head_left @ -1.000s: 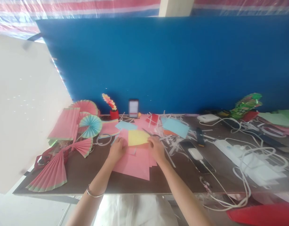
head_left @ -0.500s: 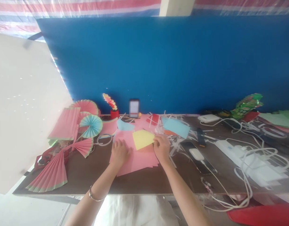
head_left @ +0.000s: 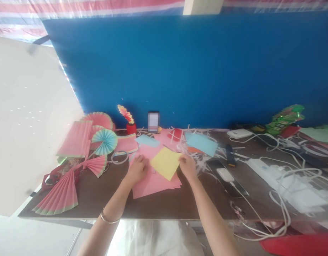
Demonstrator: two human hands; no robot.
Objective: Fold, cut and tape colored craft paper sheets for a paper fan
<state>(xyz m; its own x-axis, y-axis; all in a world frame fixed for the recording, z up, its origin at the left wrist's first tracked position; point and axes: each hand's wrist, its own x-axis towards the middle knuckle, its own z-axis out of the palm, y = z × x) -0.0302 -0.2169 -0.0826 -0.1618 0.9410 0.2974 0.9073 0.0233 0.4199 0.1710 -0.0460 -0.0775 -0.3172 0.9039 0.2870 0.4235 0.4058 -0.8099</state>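
A square of yellow paper (head_left: 166,163) lies turned like a diamond, one corner toward me, over a stack of pink paper sheets (head_left: 146,188). Its right corner is pinched between the thumb and fingers of my right hand (head_left: 188,167). My left hand (head_left: 138,169) rests on the pink sheets just left of the yellow paper, fingers laid on the surface and holding nothing that shows. Behind the yellow square is a light blue paper piece (head_left: 148,140). Another light blue sheet (head_left: 202,143) lies beyond my right hand among white paper strips.
Folded pink fans (head_left: 59,197) and a blue paper rosette (head_left: 104,141) fill the left side. A small screen (head_left: 153,122) stands at the back by a red pot (head_left: 131,128). On the right lie a phone (head_left: 238,190), a power strip (head_left: 262,170) and tangled white cables.
The yellow paper has turned so a corner points toward me. My left hand has shifted slightly, its fingers closer together. The light blue piece behind now lies flatter.
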